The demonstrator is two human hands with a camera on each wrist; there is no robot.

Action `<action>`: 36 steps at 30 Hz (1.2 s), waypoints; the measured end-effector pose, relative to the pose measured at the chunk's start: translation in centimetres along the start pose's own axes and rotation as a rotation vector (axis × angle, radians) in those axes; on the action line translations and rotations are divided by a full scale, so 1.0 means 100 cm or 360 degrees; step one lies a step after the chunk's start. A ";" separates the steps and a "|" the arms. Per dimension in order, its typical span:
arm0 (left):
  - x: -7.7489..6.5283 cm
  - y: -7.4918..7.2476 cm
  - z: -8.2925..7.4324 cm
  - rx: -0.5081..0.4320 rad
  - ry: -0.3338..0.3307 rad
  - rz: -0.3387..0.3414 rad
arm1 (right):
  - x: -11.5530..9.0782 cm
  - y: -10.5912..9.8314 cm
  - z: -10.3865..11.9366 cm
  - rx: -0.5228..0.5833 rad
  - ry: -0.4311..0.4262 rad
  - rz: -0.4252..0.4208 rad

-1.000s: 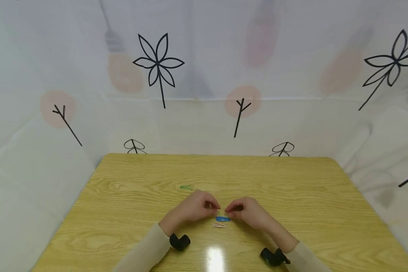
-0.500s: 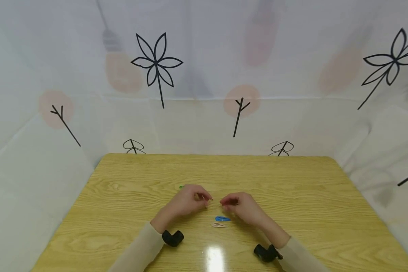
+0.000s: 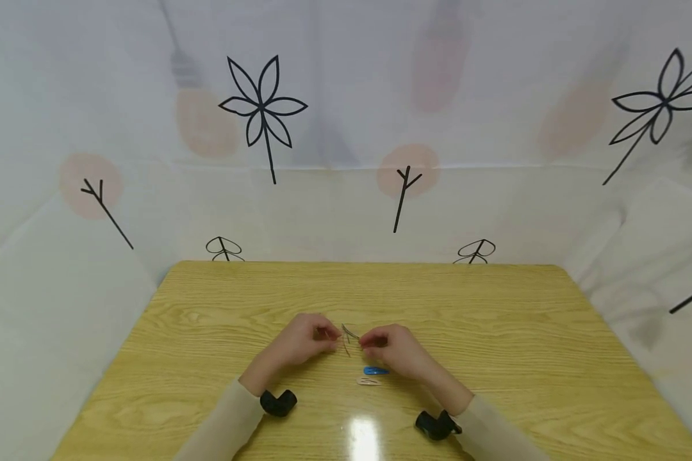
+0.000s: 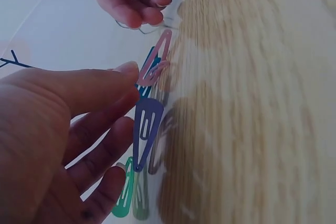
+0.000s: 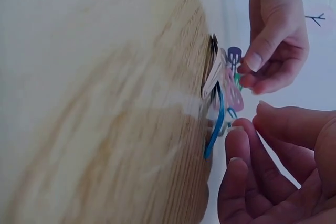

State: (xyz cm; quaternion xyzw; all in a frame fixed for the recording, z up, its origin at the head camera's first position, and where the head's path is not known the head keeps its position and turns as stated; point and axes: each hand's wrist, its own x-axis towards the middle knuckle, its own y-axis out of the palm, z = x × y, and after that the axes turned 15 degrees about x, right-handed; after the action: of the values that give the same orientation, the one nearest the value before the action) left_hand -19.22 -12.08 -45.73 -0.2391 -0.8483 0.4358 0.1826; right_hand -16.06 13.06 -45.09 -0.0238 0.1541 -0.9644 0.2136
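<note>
Several snap hair clips stand in a cluster on the wooden table [image 3: 473, 307], between my two hands. In the left wrist view these include a pink clip [image 4: 147, 82], a teal clip [image 4: 143, 92] behind it, a purple clip [image 4: 149, 104] and a green clip [image 4: 122, 209] by the lower fingers. My left hand [image 3: 301, 338] has its fingers loosely bent, thumb and index tips right by the pink clip. Opposite it, my right hand [image 3: 402, 351] has bent fingers, with a gap between thumb and index, close to the cluster's right end. From the head, the clips appear as thin lines.
A blue hair clip [image 3: 376, 371] lies nearer me, below the right fingertips. Just in front of it lies a cream hair clip [image 3: 369, 382]. Each wrist wears a black mount [image 3: 278, 403]. A printed white cloth [image 3: 334, 211] hangs behind the table.
Both hands have moved left and slightly away from me. Thin clips once covered by the left fingers now show between the hands. The green clip is now hidden from the head view.
</note>
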 end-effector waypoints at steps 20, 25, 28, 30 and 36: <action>-0.009 -0.007 0.011 0.0049 0.0012 -0.0028 | 0.012 0.017 0.001 0.0017 0.0001 0.0054; -0.001 -0.002 0.007 0.0118 0.0054 -0.0046 | 0.012 0.019 -0.001 0.0024 0.0010 0.0055; 0.005 0.003 0.005 0.0149 0.0087 -0.0045 | 0.012 0.019 -0.001 0.0035 0.0012 0.0062; 0.008 0.005 0.004 0.0153 0.0115 -0.0038 | 0.012 0.019 -0.001 0.0044 0.0011 0.0070; 0.013 0.008 -0.001 0.0221 0.0163 0.0010 | 0.010 0.020 0.000 0.0066 0.0012 0.0085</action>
State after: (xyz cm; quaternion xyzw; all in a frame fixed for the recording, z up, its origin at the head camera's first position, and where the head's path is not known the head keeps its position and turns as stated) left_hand -20.04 -10.84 -46.19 -0.2506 -0.8048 0.4813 0.2406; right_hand -16.20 10.94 -45.72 -0.0116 0.1353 -0.9614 0.2392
